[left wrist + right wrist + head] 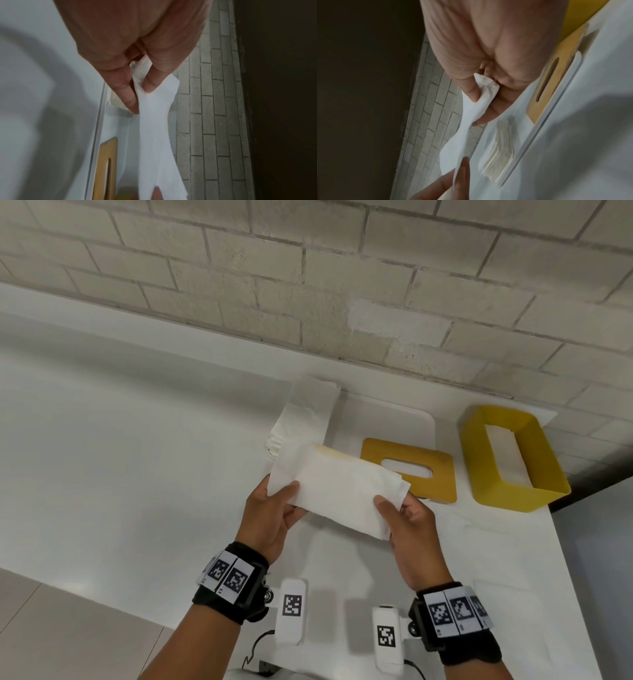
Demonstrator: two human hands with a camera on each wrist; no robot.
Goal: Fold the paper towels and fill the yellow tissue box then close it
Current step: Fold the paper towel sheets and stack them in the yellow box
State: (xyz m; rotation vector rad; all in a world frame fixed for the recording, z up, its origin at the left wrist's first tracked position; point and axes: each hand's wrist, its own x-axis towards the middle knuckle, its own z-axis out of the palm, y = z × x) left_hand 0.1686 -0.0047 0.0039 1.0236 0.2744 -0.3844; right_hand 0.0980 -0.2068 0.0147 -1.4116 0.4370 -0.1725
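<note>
Paper towel (pixel 337 494), white and softly crinkled, is folded into a long flat band and held in the air above the white counter (pixel 137 440), stretched between both hands. Its far long edge has a faint yellowish tint, and the layers at its right end fan apart slightly.

At the band's 9 o'clock end, the left hand (pixel 274 518) pinches it, thumb on top and fingers beneath; in the left wrist view the thumb and a finger (pixel 126 92) close narrowly on the sheet (pixel 154 128), which hangs away from them in a smooth strip. At the 3 o'clock end the right hand (pixel 407 525) pinches likewise, thumb laid over the top layer; the right wrist view shows the towel (pixel 481 97) bunched and creased between thumb and curled fingers.

Behind the held towel, toward 11 o'clock, a stack of paper towels (pixel 305 419) lies on a white tray (pixel 404 422) with rounded corners, its layered edges visible in the right wrist view (pixel 500 152). At 2 o'clock from the towel lies the yellow lid (pixel 435 470), a flat rounded rectangle with an oval slot, partly hidden by the towel's right end. Farther toward 3 o'clock stands the yellow tissue box (pixel 513 463), a smooth, thin-walled open rectangle with rounded corners. A pale brick wall (pixel 342 285), rough and mortared, runs along the counter's far edge.
</note>
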